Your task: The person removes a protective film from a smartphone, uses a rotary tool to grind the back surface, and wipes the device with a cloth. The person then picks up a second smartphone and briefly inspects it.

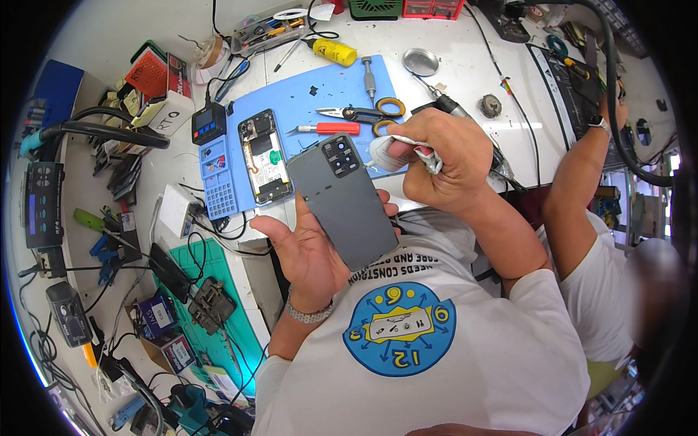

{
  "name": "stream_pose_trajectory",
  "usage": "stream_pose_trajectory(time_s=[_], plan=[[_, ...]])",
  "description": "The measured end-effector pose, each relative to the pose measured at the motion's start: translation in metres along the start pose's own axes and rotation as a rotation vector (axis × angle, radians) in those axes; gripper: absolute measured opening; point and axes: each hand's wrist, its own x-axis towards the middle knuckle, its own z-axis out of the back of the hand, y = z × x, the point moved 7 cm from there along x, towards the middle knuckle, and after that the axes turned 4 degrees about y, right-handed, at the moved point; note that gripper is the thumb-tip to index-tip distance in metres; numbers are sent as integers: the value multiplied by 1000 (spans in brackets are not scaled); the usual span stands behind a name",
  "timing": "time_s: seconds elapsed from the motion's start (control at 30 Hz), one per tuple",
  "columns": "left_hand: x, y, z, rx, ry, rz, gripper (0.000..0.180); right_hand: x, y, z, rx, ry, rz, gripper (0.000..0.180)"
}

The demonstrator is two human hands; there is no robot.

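From the head camera we look down on our own two hands over a crowded repair bench. Our left hand (309,251) cradles a grey phone back cover (343,200) from beneath, palm up, fingers curled round its far edge and thumb out on the left side, so the flat panel is propped up at a slant, facing us, camera cut-outs at the far end. Our right hand (443,163) is bunched closed around a crumpled white wipe (396,151), which pokes out to the left and sits just beside the cover's far right corner, close to the camera cluster; we can't tell whether it actually touches. That pinch leaves a soft wad free to meet the surface, we'd judge. Beyond the hands a blue work mat (305,102) lies on the white bench (131,29), and on it rests the opened phone body (265,156), insides up, well apart from the cover. Further right on the mat we have a red-handled tool (327,128) and yellow-handled scissors (363,111) lying flat, within easy reach. A round metal dish (420,62) sits far right of the mat. At the right edge another person's arm (582,174) reaches toward the far side, separate from ours.
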Motion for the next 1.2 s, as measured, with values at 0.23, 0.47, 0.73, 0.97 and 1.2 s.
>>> stream_pose_trajectory(time_s=[0.23, 0.47, 0.73, 0.97, 1.2], plan=[[-1, -3, -2, 70, 4, 10, 118, 2, 0, -2, -15, 3, 4, 45], [-5, 2, -3, 77, 30, 41, 119, 9, -7, 0, -31, -44, 8, 43], [-7, 4, -2, 77, 50, 59, 119, 16, -10, 2, -36, -65, 26, 43], [-3, -4, -2, 70, 5, -2, 120, 7, -3, -5, 31, 26, -12, 46], [10, -18, -3, -203, -70, -134, 122, -2, 3, -13, 94, 71, -26, 53]])
